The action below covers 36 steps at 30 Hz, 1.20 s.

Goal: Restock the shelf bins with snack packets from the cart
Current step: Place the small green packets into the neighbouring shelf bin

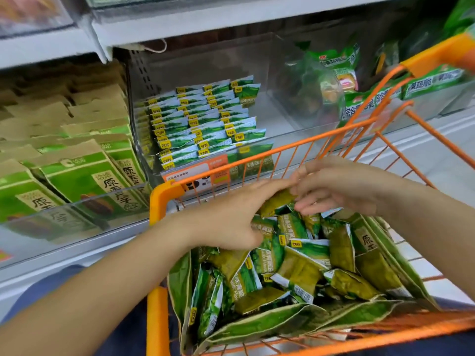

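**Green packets coming up out of the orange cart**

Green foil everywhere, and both hands are down in the cart [164,201] over the heap of packets [295,265]. The left hand [231,214] reaches in from the left, palm down, fingers stretched toward the middle, thumb curled underneath; it has one packet [276,201] pinched at its fingertips. The right hand [341,186] comes across from the right, fingers loosely spread and pointing left, tips meeting that same packet. Whether it actually grips or only steadies it, I cannot tell.

The target looks to be the clear bin [205,129] just beyond the cart's front rail, where matching packets stand in neat overlapping rows.

My read: gathering is under way, with most of the load still in the cart. To do it well, square several packets into one stack, labels facing the same way, before lifting. Clear the wire rail cleanly. Slot them in behind the front row so the lines stay tidy. Slick foil may slip, so hold firmly.
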Motion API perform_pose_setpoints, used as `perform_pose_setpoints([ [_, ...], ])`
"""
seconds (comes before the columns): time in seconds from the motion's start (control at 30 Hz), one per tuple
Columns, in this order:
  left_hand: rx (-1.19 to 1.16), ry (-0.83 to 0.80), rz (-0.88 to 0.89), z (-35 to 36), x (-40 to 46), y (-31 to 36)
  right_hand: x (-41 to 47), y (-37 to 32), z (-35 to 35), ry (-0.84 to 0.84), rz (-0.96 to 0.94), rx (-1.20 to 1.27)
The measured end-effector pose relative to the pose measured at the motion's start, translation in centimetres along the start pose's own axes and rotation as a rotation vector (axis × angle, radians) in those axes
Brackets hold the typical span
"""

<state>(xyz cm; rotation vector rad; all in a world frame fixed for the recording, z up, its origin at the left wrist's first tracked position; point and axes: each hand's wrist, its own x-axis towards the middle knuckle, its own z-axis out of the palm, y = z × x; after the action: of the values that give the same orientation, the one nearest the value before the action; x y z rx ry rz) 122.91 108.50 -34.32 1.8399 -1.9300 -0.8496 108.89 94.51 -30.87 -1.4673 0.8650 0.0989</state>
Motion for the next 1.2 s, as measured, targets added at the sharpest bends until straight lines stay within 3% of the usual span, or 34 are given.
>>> perform_pose_setpoints([
  [0.07,-0.038,0.194,0.019,0.5,0.3,-0.2,-0.2,-0.5,0.0,-0.021,-0.027,0.18],
  [0.17,-0.507,0.45,-0.072,-0.1,0.7,-0.3,-0.2,-0.6,0.2,0.088,-0.13,0.28],
  [0.27,-0.713,0.455,-0.095,-0.9,0.7,0.2,-0.2,-0.4,0.4,0.208,-0.25,0.14],
  [0.43,-0.856,0.551,-0.136,-1.1,0.7,0.5,-0.4,0.0,1.1,0.123,-0.326,0.149],
  [0.53,-0.752,0.58,-0.126,-1.4,0.7,0.6,-0.3,0.2,1.6,0.14,-0.424,0.059],
  [0.7,-0.501,0.512,-0.162,-5.0,0.6,1.7,0.5,0.0,1.3,0.348,-0.666,-0.009],
  [0.77,-0.363,0.484,-0.163,-6.7,1.3,2.0,0.9,0.1,0.6,0.486,-0.76,-0.259],
  [0.83,-0.273,0.567,-0.189,-8.5,3.0,0.9,1.7,0.6,-0.1,0.644,-0.865,-0.666],
  [0.93,-0.232,0.752,-0.262,-11.1,7.4,-2.6,3.5,2.1,-1.4,0.653,-0.731,-1.096],
  [1.0,-0.11,0.784,-0.343,-12.6,11.1,-4.8,4.2,3.0,-1.7,0.622,-0.615,-1.275],
  [1.1,0.184,0.706,-0.481,-13.5,15.8,-6.5,4.6,3.3,-1.4,0.662,-0.632,-1.336],
  [1.2,0.329,0.641,-0.544,-13.4,18.6,-7.8,4.7,3.5,-1.1,0.717,-0.691,-1.324],
])
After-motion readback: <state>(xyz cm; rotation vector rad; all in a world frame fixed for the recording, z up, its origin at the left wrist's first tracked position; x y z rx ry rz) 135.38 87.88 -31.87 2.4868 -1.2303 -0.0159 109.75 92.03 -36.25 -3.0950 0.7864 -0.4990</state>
